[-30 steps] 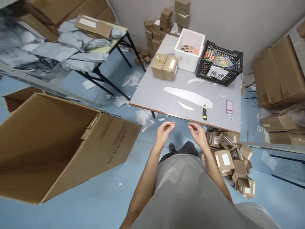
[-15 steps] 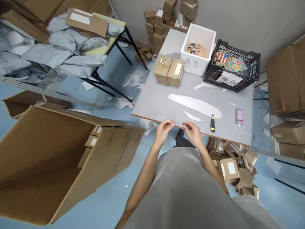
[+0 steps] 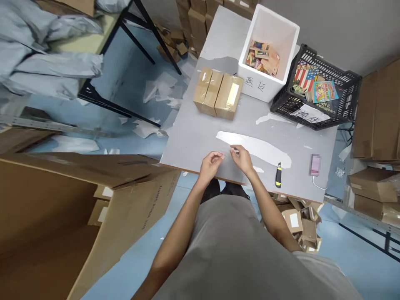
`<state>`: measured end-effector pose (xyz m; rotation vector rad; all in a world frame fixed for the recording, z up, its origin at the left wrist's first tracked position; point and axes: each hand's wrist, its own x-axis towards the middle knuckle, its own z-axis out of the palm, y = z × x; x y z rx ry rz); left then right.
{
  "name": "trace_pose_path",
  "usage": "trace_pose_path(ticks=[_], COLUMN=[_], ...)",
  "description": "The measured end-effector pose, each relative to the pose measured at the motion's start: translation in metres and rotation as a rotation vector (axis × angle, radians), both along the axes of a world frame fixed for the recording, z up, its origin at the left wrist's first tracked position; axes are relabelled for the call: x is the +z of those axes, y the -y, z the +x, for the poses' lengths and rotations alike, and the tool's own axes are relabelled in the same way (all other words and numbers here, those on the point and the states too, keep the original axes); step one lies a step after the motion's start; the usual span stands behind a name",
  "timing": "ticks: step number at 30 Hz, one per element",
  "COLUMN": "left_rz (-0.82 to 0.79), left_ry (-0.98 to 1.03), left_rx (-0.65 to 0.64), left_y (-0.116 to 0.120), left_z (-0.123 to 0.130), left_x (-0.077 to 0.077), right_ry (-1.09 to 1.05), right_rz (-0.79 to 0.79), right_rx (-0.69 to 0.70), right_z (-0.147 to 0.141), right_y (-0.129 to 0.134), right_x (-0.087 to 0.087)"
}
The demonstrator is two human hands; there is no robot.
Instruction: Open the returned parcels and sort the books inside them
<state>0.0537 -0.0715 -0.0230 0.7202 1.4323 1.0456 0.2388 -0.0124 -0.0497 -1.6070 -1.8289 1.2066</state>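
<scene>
My left hand (image 3: 210,167) hovers by the near edge of the grey table (image 3: 193,143), fingers loosely curled and thumb a little apart, with nothing visible in it. To its right is my right hand (image 3: 242,160), also loosely bent with a gap between thumb and fingers, and empty. It overlaps the view of a long white paper strip (image 3: 264,148) on the table. A black and yellow cutter (image 3: 278,176) lies right of my right hand. Beyond my left hand, taped brown boxes (image 3: 218,93) stand side by side.
At the table's far side are a white foam box (image 3: 256,86) and a black crate (image 3: 315,114), both holding colourful packets or booklets. A phone (image 3: 315,164) with a cable lies right. A large open carton (image 3: 137,208) stands left; small cartons (image 3: 293,220) are heaped below the table.
The view has shifted closer over the table. Both hands have moved forward from the table edge to over its surface, my right hand now near the white strip. Boxes and cutter stay in place.
</scene>
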Motion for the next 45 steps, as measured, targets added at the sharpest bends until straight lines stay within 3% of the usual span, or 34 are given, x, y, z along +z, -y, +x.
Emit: trace_pose_path(ticks=[5,11,18,21,25,29,33,37,41,45], left_rz=[-0.053,0.014,0.116,0.183,0.098,0.077,0.081,0.058,0.020,-0.054], left_ry=[-0.042,-0.184,-0.381,-0.563,-0.754,-0.824,-0.862,-0.887,-0.859,-0.830], left_rx=[-0.035,-0.094,-0.152,-0.226,-0.389,-0.518,-0.507,-0.434,-0.261,-0.136], left_y=[-0.040,-0.106,-0.182,-0.222,-0.263,-0.276,-0.276,-0.273,-0.275,-0.263], left_z=[-0.044,-0.099,-0.125,-0.118,-0.101,-0.102,-0.115,-0.113,-0.111,-0.140], left_x=[-0.026,-0.026,-0.031,-0.034,-0.037,-0.043,-0.046,-0.044,-0.041,-0.042], right_ry=[0.239,0.513,0.554,0.536,0.492,0.420,0.346,0.298,0.261,0.220], right_rz=[-0.108,-0.320,-0.408,-0.413,-0.418,-0.393,-0.348,-0.328,-0.311,-0.277], right_rx=[0.066,0.123,0.049,0.002,-0.058,-0.120,-0.186,-0.245,-0.279,-0.286], right_z=[-0.032,-0.071,-0.093,-0.095,-0.097,-0.096,-0.091,-0.084,-0.074,-0.060], right_y=[-0.055,-0.094,-0.092,-0.086,-0.078,-0.059,-0.024,0.010,0.030,0.034], right_x=[-0.057,-0.095,-0.101,-0.098,-0.095,-0.088,-0.076,-0.064,-0.055,-0.048])
